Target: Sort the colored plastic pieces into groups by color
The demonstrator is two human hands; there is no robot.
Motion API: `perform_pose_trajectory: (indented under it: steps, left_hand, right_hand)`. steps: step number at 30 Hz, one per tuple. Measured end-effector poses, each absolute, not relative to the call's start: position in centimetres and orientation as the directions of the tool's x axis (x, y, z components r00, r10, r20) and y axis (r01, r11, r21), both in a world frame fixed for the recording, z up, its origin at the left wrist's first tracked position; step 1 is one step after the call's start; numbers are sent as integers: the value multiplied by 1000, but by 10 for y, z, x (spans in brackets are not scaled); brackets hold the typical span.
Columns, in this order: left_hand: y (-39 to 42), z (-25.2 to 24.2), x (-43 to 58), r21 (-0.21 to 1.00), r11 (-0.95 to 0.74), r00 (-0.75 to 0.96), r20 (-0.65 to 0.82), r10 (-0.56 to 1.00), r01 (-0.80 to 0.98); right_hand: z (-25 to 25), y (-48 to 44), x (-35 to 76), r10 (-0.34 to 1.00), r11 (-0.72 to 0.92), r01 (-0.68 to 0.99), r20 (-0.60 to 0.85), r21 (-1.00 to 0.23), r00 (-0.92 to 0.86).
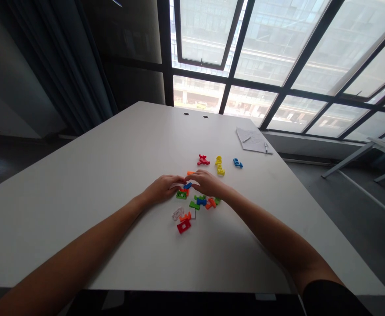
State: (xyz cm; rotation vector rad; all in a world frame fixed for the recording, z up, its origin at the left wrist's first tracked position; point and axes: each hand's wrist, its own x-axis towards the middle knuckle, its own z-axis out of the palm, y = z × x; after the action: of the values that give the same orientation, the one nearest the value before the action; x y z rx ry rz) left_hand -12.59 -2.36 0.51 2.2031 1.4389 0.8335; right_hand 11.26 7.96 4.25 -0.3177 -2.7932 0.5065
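Observation:
My left hand [162, 188] and my right hand [205, 183] lie on a white table [80, 184], their fingertips almost meeting. A small orange plastic piece [190, 173] shows just beyond my fingertips. Below them lies a cluster of flat plastic pieces, including a green frame [182, 194], a blue piece [201, 202], a red frame [183, 226] and a translucent piece [178, 213]. Farther out are a red piece [203, 160], a yellow piece [219, 166] and a blue piece [237, 163]. My fingers hide whatever lies beneath them.
A sheet of paper [251, 140] with a pen [266, 147] lies near the table's far right edge. Large paned windows [278, 57] stand beyond the table, a dark curtain [64, 57] hangs at left, and white furniture legs [350, 160] stand at right.

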Motion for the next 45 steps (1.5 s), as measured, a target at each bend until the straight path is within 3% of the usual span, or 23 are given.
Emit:
perform_pose_trajectory:
  steps: [7, 11, 15, 19, 22, 26, 38, 42, 45]
  left_hand:
    - [-26, 6, -124, 649, -288, 193, 215, 957, 704]
    - [-26, 5, -124, 645, -287, 193, 214, 958, 708]
    - [-25, 5, -123, 640, -282, 191, 209, 959, 715]
    - [-24, 5, -122, 644, -272, 183, 203, 962, 715]
    - [-23, 5, -122, 648, -265, 177, 199, 964, 714]
    - [-23, 5, -122, 641, -257, 169, 197, 966, 723]
    - [-26, 5, -122, 659, -243, 159, 186, 970, 712]
    - [-26, 6, -121, 664, -232, 151, 178, 972, 711]
    - [-26, 7, -120, 656, -233, 154, 177, 972, 718]
  right_hand:
    - [35, 86, 118, 342, 891, 257, 182, -374, -922]
    - [34, 99, 144, 405, 862, 252, 298, -441, -864]
    - [30, 139, 191, 561, 814, 358, 459, -457, -689]
    - [22, 187, 241, 755, 644, 584, 536, -494, -379]
    - [14, 215, 269, 835, 488, 707, 509, -512, -208]
    - [5, 240, 284, 908, 347, 789, 393, -508, -147]
    - [-2, 248, 288, 929, 339, 763, 323, -551, -179]
    - [8, 226, 287, 884, 365, 738, 461, -568, -83]
    - [17, 189, 269, 792, 511, 683, 595, -522, -138]
